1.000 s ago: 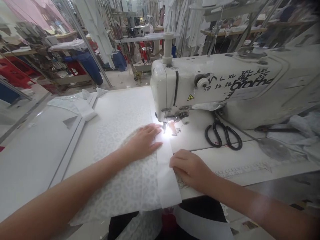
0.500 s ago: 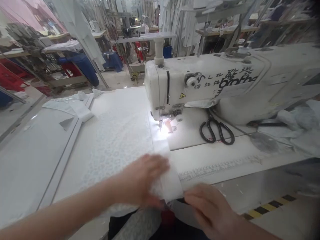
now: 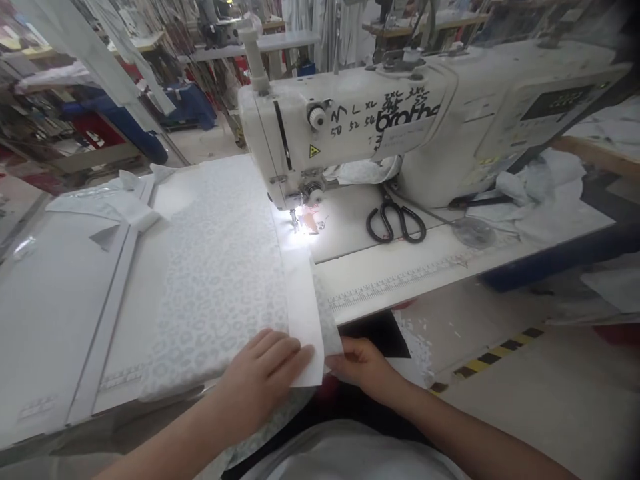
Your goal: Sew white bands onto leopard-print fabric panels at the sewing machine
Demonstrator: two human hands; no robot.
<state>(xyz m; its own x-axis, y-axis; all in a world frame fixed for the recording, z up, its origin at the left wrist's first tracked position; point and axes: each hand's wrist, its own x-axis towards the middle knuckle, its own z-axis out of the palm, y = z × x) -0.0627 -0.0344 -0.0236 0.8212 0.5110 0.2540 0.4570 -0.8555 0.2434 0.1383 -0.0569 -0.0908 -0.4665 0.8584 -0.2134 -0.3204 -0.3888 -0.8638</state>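
A white sewing machine (image 3: 345, 153) stands beyond both hands. Pale leopard-print fabric (image 3: 225, 287) stretches from under the left hand (image 3: 265, 373) forward to the machine. A narrow white strip (image 3: 304, 293) lies on it, ending at that hand's bent fingers; whether they grip is unclear. The right hand (image 3: 367, 370) pinches the fabric's edge. Black-handled scissors (image 3: 388, 202) lie ahead of the right hand.

Left hand (image 3: 273, 370): back up, fingers together, loosely bent, aimed forward-right; thumb hidden. Right hand (image 3: 363, 367): thumb and index pinched, pointing left. Hands near each other, apart, roughly level. Left forearm (image 3: 185, 433) bare, slants in from bottom left; right forearm (image 3: 450, 427) bare, from bottom right.
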